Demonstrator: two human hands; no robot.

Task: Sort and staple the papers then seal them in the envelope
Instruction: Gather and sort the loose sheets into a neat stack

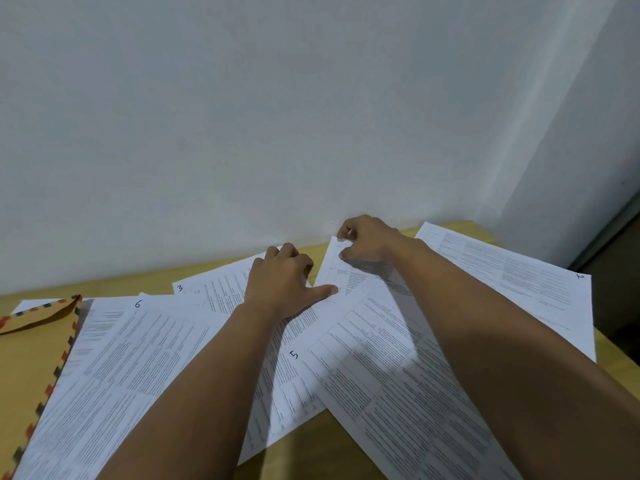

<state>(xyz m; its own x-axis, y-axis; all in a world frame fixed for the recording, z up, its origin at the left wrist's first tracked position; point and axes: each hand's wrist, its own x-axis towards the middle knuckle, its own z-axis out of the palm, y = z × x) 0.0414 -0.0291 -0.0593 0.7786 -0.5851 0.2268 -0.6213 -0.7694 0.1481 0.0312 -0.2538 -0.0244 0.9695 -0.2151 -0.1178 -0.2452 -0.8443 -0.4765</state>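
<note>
Numbered printed sheets lie fanned and overlapping across the wooden table (pixel 301 441): sheet 6 (pixel 114 368) near left, sheet 3 (pixel 214 292) behind it, sheet 5 (pixel 388 393) near centre-right, sheet 2 (pixel 519 282) far right. The sheet I am after (pixel 337 275) sits at far centre, partly under sheet 5, its long axis running from near right up to a far corner by the wall. My right hand (pixel 367 244) is on that far corner, fingers and thumb curled and pinching the paper's edge. My left hand (pixel 282 284) lies just left of it, fingers bent down onto sheet 3, thumb stretched right to touch the pinched sheet's left edge; it grips nothing. I judge the pull must go along the long axis, right hand leading. The airmail-bordered brown envelope (pixel 31 351) rests at far left, well apart from both hands. No stapler in view.
</note>
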